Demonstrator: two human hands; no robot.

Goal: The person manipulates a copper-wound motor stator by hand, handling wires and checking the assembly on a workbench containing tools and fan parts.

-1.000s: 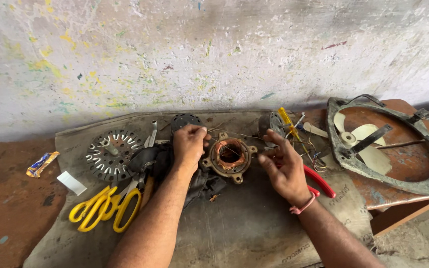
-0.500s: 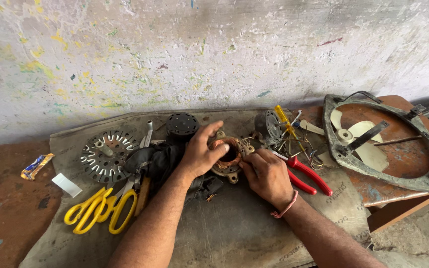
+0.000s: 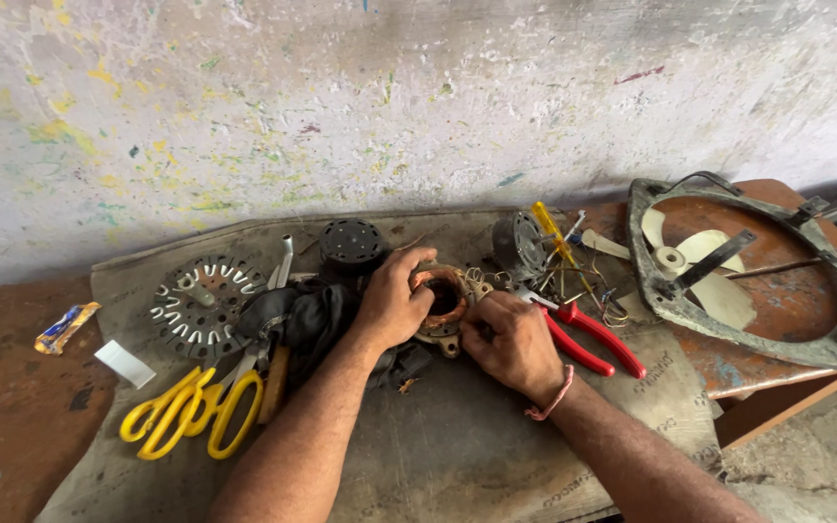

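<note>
Copper-wound motor stator (image 3: 441, 302) sits mid-surface, clasped between both hands. Left hand (image 3: 391, 302) wraps its grip over the near-left edge; right hand (image 3: 515, 341) pinches the right side. Red pliers (image 3: 588, 339) lie just right, yellow scissors (image 3: 191, 412) well left.

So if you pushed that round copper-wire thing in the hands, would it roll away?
Probably not. The copper-wound motor part lies flat on the mat, so it would likely slide. Its metal frame looks stiff and heavy for its size. The thin loose wires look bendy and easy to snag.
</note>
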